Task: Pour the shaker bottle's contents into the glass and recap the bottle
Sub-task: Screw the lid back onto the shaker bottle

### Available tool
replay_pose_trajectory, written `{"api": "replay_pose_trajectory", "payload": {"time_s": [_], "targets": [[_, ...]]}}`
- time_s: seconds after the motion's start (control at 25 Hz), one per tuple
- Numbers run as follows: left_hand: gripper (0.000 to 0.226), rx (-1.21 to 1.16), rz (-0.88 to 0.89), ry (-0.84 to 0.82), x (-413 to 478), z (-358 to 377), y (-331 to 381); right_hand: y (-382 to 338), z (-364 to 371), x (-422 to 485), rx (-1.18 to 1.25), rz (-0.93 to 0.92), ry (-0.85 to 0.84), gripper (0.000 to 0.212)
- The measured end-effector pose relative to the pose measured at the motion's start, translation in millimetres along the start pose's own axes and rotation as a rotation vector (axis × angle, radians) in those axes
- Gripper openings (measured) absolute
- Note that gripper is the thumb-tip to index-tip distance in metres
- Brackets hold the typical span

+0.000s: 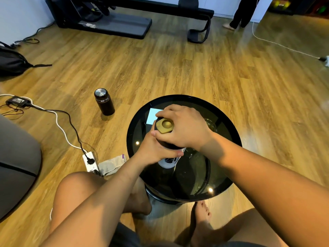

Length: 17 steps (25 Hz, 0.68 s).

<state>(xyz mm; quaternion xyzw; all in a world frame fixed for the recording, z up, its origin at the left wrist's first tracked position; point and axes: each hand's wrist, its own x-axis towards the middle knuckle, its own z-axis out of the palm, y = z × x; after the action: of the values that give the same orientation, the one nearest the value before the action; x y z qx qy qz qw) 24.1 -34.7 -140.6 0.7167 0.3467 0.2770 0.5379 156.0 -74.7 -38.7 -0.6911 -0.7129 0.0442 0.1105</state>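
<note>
Both hands are on the shaker bottle (170,160), which stands upright near the middle of the round black glass table (229,122) in the head view. The left hand (154,148) is wrapped around the white body just under the dark lid (164,126), steadying it, while the right hand (183,129) is closed over the lid's rim from above, beside the gold flip cap. That reads as a twisting grip, but whether the lid is coming off before the pour or going back on after it cannot be told from this view. The glass (211,124) sits on the table just behind the right wrist, mostly hidden; it may hold a little liquid, though that is unclear. The bottle's contents are not visible through its opaque wall. If opening, the next move calls for a firm turn with the body held still, then a lift clear of the glass. A dark flask (104,102) stands on the floor, well apart.
</note>
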Motion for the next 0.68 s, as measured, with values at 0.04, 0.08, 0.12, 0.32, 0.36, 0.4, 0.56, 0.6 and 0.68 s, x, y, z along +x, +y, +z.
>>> {"api": "replay_pose_trajectory", "payload": {"time_s": [0.04, 0.08, 0.12, 0.32, 0.36, 0.4, 0.56, 0.6, 0.68], "targets": [[0.072, 0.007, 0.004, 0.012, 0.1, 1.1, -1.3, -0.7, 0.2, -0.4, 0.001, 0.005, 0.009, 0.064], [0.073, 0.01, 0.005, 0.019, 0.1, 1.5, -2.0, -1.4, 0.1, -0.5, 0.003, 0.007, 0.015, 0.062], [0.073, 0.011, 0.004, 0.027, -0.3, 1.7, -2.4, -1.8, -0.2, -1.0, 0.003, 0.008, 0.02, 0.062], [0.068, 0.028, 0.025, 0.053, -1.3, 3.9, -2.4, -3.2, -1.5, -2.7, -0.01, 0.022, 0.01, 0.062], [0.069, 0.027, 0.025, 0.056, -1.1, 3.7, -2.7, -3.7, -1.3, -2.7, -0.009, 0.027, 0.01, 0.062], [0.07, 0.025, 0.022, 0.059, -1.1, 3.3, -2.9, -4.2, -1.6, -2.9, -0.007, 0.033, 0.013, 0.061], [0.072, 0.033, 0.016, 0.07, -3.2, 3.9, -0.4, -5.7, -1.6, -2.5, -0.018, 0.054, 0.016, 0.062], [0.071, 0.036, 0.022, 0.073, -3.8, 4.1, 0.6, -5.9, -1.2, -2.8, -0.025, 0.059, 0.017, 0.062], [0.071, 0.037, 0.033, 0.077, -4.1, 4.1, 2.4, -6.7, -1.1, -3.3, -0.03, 0.073, 0.019, 0.063]]}}
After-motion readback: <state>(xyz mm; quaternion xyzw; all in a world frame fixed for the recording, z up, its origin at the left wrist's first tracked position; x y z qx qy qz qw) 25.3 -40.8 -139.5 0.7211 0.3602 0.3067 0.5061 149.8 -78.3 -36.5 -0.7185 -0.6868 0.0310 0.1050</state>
